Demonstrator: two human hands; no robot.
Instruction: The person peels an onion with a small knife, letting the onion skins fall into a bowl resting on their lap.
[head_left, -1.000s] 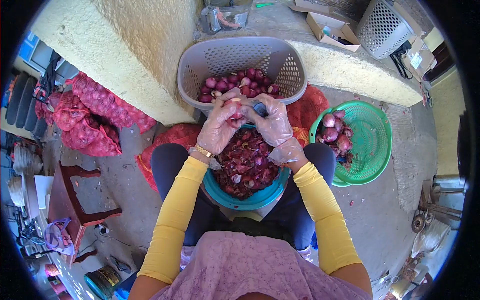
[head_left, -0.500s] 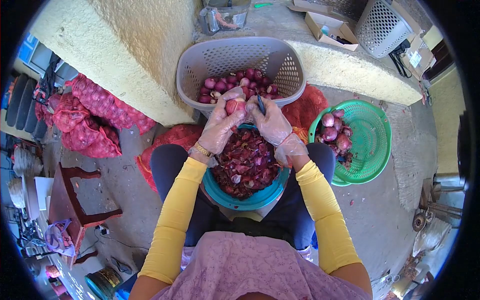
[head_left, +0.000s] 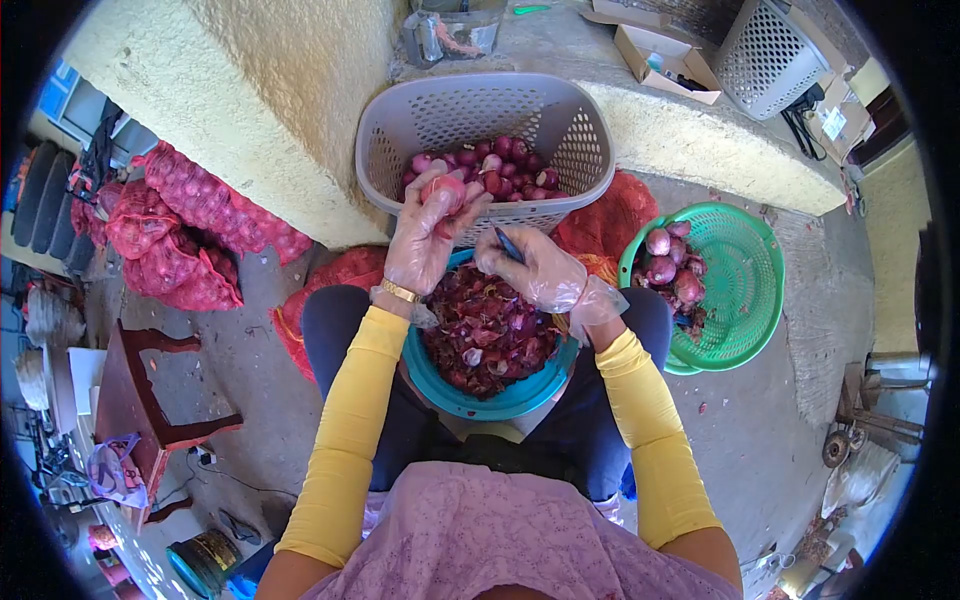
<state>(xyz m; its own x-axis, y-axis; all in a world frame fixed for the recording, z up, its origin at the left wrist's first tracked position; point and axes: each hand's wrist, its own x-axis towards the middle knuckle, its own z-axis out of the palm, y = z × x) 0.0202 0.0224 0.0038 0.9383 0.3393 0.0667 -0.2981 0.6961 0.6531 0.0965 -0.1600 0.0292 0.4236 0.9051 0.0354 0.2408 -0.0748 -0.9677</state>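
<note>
In a clear plastic glove, my left hand [head_left: 420, 240] is closed round a red onion [head_left: 443, 194] at the near rim of the grey perforated basket [head_left: 375, 150]. Several peeled red onions [head_left: 510, 155] lie inside that basket. My right hand [head_left: 545, 270], gloved too, grips a small dark-blue knife [head_left: 509, 244]; its blade cannot be made out. Both hands are above or beside a teal basin [head_left: 470, 405] between my knees, filled with onion skins [head_left: 485, 335]. The hands are apart from each other.
A green basket [head_left: 765, 290] with unpeeled onions [head_left: 660, 268] stands to the right. Red mesh sacks of onions [head_left: 180, 240] lean by the wall on the left. A wooden table [head_left: 150, 420] is at lower left. Behind the grey basket runs a concrete ledge [head_left: 700, 150] with an open carton [head_left: 665, 62].
My left hand has moved up and left with the onion, over the basket's near rim. My right hand has dropped slightly with the knife, so the hands are now separated.
</note>
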